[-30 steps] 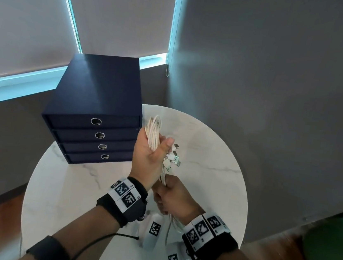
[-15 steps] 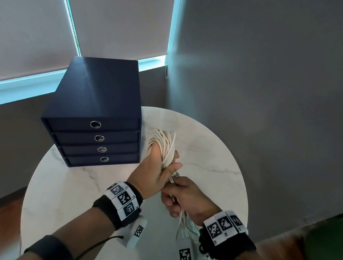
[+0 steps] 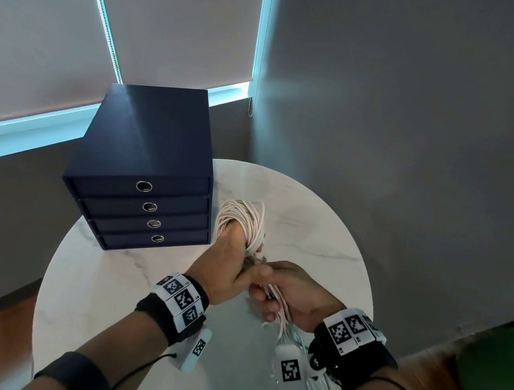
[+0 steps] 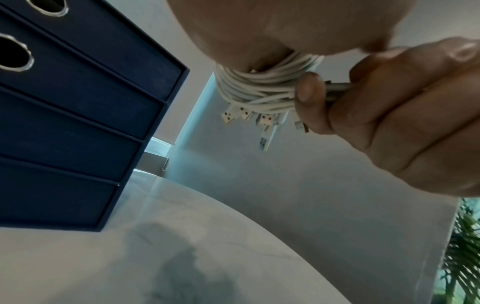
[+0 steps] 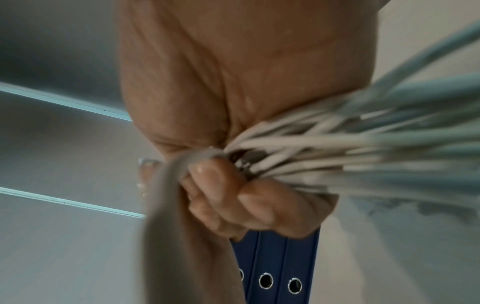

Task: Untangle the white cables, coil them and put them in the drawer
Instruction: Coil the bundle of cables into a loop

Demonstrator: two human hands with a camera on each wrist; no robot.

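Both hands right of drawer unit (image 3: 144, 181) | left hand (image 3: 227, 267) wrapped in white cables (image 3: 242, 222), right hand (image 3: 293, 296) gripping tails | keep wraps snug, even.

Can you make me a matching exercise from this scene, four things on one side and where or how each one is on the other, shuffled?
Things:
1. white cables
2. drawer unit
3. right hand
4. table

States:
A. grips the loose cable strands
B. round, marble-look top
C. wound around the left hand
D. dark blue, all four drawers closed

Pairs: 1-C, 2-D, 3-A, 4-B
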